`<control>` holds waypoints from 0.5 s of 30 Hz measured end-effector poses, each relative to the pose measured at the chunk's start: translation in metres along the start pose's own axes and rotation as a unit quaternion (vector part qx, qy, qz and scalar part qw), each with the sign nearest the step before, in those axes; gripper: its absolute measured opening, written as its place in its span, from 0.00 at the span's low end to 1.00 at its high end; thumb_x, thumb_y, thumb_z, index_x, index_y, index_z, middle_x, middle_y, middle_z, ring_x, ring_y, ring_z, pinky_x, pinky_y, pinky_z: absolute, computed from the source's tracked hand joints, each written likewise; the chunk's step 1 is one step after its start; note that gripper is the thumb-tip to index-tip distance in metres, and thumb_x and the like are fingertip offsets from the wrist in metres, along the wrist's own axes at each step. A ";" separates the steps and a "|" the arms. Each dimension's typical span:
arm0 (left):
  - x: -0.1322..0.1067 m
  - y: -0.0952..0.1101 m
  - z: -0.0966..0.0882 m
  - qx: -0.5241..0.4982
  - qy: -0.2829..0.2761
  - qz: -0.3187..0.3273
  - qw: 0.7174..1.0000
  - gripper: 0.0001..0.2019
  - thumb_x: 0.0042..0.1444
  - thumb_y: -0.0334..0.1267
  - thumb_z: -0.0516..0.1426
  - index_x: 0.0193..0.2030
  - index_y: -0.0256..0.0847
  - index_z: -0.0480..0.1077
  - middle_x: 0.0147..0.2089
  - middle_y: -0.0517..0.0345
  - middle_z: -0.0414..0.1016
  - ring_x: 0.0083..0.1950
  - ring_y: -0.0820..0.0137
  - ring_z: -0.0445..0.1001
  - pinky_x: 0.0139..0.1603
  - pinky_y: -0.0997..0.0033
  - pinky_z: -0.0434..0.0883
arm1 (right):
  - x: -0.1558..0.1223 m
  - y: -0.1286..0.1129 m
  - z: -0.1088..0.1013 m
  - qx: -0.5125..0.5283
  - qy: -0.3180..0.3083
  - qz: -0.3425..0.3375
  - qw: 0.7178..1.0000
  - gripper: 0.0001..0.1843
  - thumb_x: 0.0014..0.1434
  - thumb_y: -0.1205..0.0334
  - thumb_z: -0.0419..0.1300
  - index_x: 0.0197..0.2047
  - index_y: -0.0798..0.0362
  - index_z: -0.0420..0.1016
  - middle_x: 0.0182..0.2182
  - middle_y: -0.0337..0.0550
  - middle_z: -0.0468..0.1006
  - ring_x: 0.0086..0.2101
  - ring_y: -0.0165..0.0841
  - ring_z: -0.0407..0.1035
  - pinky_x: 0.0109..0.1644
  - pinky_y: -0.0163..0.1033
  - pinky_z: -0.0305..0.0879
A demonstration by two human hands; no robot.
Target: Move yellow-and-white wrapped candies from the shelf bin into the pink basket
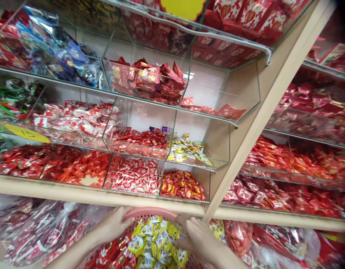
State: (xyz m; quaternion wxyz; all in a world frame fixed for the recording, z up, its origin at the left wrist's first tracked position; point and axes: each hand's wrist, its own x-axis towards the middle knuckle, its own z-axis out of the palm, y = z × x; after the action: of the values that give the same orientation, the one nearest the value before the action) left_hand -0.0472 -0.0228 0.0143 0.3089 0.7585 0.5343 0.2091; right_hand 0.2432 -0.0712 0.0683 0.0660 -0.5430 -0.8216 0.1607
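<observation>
A pink perforated plastic basket (150, 212) is at the bottom centre, against the shelf's wooden front edge. Yellow-and-white wrapped candies (161, 239) are heaped inside, with red wrapped candies (113, 254) to their left. My left hand (113, 225) is closed over the basket's upper left rim, its fingertips close to the red candies. Across the upper right rim lies my right hand (193, 235), with the fingers curled inward and the thumb side against the yellow candies. Its fingertips are partly hidden.
Clear-walled shelf bins rise ahead, among them a bin of yellow candies (186, 147) and one of red candies (182, 185). A wooden upright (262, 108) divides the shelves. Bagged sweets (43, 231) lie below the ledge at left, and more bags (276, 243) at right.
</observation>
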 end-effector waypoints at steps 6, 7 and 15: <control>0.003 0.001 -0.001 -0.021 0.006 0.001 1.000 0.21 0.51 0.47 0.52 0.51 0.45 0.70 0.51 0.58 0.75 0.53 0.61 0.70 0.54 0.68 0.63 | 0.023 -0.036 -0.132 0.065 0.200 -0.108 0.972 0.15 0.58 0.55 0.50 0.40 0.54 0.73 0.34 0.45 0.76 0.32 0.31 0.67 0.38 0.36 0.61; 0.003 0.001 0.000 -0.023 0.006 0.002 1.000 0.22 0.51 0.47 0.53 0.52 0.45 0.69 0.52 0.58 0.75 0.53 0.61 0.70 0.54 0.68 0.63 | 0.035 -0.038 -0.153 0.073 0.242 -0.112 0.961 0.14 0.57 0.56 0.50 0.37 0.54 0.73 0.32 0.43 0.75 0.31 0.30 0.67 0.37 0.35 0.61; 0.001 -0.007 0.002 -0.016 0.013 0.001 1.000 0.20 0.52 0.45 0.51 0.51 0.44 0.69 0.49 0.57 0.76 0.51 0.62 0.71 0.53 0.69 0.64 | 0.135 -0.008 -0.189 -0.042 0.266 0.072 0.960 0.18 0.43 0.46 0.61 0.23 0.53 0.65 0.20 0.37 0.68 0.25 0.28 0.60 0.27 0.33 0.53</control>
State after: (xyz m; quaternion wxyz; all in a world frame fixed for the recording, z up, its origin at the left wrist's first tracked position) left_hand -0.0499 -0.0207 0.0081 0.3135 0.7513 0.5343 0.2275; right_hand 0.2351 0.0857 0.2400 0.2478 -0.6261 -0.7390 -0.0201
